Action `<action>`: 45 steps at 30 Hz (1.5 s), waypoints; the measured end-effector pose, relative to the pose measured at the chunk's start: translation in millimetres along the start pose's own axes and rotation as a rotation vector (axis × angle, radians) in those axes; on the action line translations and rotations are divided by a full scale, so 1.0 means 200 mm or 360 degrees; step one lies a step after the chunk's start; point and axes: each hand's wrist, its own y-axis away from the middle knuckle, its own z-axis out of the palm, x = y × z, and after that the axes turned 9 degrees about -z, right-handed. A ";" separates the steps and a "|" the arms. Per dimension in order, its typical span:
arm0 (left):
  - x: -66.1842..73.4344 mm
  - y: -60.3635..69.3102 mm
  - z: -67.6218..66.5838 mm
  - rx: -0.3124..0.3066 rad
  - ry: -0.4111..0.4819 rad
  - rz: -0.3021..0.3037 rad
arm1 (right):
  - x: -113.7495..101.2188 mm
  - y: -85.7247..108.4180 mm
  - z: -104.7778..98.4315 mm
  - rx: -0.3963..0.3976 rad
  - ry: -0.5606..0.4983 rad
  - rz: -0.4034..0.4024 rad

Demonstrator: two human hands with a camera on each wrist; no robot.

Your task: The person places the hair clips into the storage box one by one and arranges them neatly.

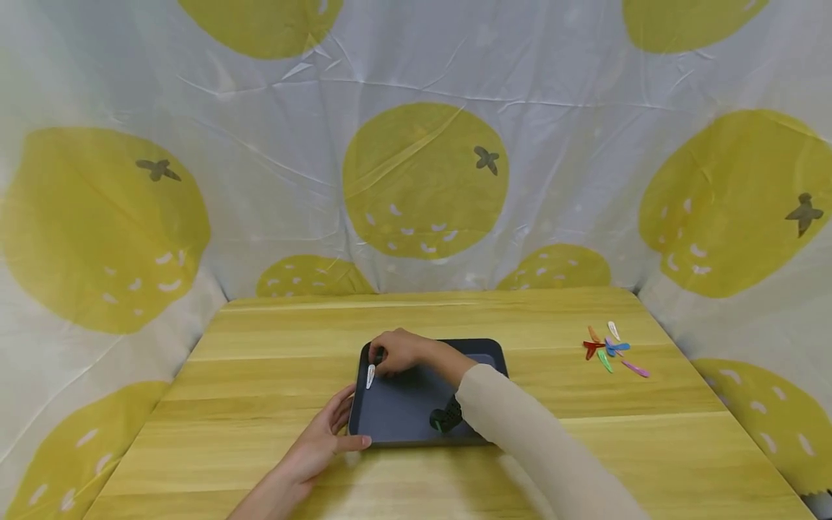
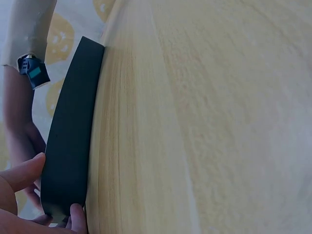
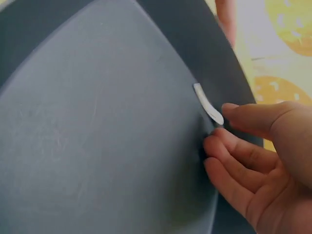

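A dark grey rectangular tray [image 1: 403, 419] lies on the wooden table. My left hand [image 1: 323, 433] grips its near left corner, thumb over the rim; in the left wrist view the thumb [image 2: 27, 173] presses the top edge and fingertips show lower on the outer wall. A white snap hair clip [image 3: 208, 105] lies in the tray along its left side. My right hand [image 1: 401, 352] reaches across the tray to this clip. Seen from the right wrist, its thumb [image 3: 243, 117] and bent fingers stand slightly apart about the clip's end, with no clear pinch.
On the table's right side lies a loose group of coloured hair clips, among them a red one [image 1: 591, 349], a green one [image 1: 605, 361], a purple one [image 1: 635, 369] and a white one [image 1: 614, 330]. A lemon-patterned cloth [image 1: 422, 180] hangs behind and beside the table.
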 end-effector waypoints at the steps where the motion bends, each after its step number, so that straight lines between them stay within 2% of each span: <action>1: 0.00 0.00 0.00 0.0003 -0.0001 0.0001 | 0.00 0.01 -0.01 -0.0004 -0.0012 -0.0017; 8: 0.00 0.00 0.00 -0.0001 -0.0004 0.0013 | -0.02 0.10 -0.10 -0.0056 0.0015 -0.0117; 14: 0.00 0.01 0.00 0.0016 0.0003 0.0018 | -0.03 0.16 -0.15 -0.0068 0.0000 -0.0126; 20: -0.01 0.01 0.01 -0.0001 0.0021 0.0024 | 0.02 0.25 -0.21 -0.0032 -0.0037 -0.0119; 31: -0.01 0.02 0.00 0.0004 0.0015 0.0098 | 0.12 0.43 -0.33 0.0036 -0.0079 -0.0122; 39: -0.01 0.02 0.00 -0.0015 0.0018 0.0053 | 0.17 0.59 -0.38 0.0138 -0.0195 -0.0003; 45: -0.02 0.02 0.00 0.0013 0.0011 0.0044 | 0.24 0.67 -0.40 0.0167 -0.0206 0.0010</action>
